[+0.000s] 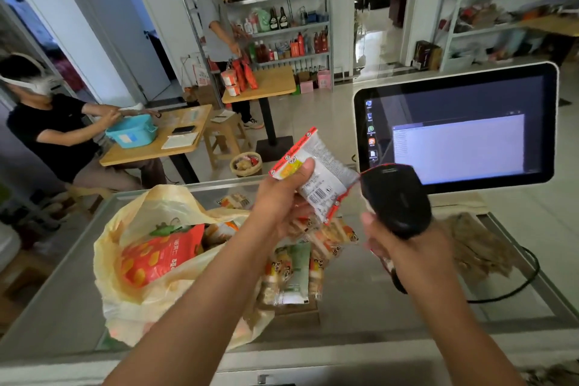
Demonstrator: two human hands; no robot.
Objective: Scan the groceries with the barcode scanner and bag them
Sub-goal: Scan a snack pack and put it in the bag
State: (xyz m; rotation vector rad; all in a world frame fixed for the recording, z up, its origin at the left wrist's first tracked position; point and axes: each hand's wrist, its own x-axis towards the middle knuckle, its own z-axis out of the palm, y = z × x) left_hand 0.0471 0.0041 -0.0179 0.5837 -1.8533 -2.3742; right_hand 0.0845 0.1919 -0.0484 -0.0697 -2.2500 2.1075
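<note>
My left hand (282, 197) grips a small white snack packet (319, 172) with red edges, held up above the counter with its barcode side turned towards me. My right hand (404, 247) grips the black barcode scanner (396, 194), whose head sits just right of the packet, close to its lower corner. A yellow plastic bag (125, 260) stands open at the left on the glass counter (391, 307); a red snack pouch (159, 257) lies inside it. Several small snack packets (300, 266) lie in a loose heap between the bag and the scanner.
A white-framed touchscreen monitor (457, 125) stands at the right of the counter, its screen lit. The scanner's black cable (517, 285) loops on the glass at the right. Beyond the counter are wooden tables, two other people and shelves of bottles.
</note>
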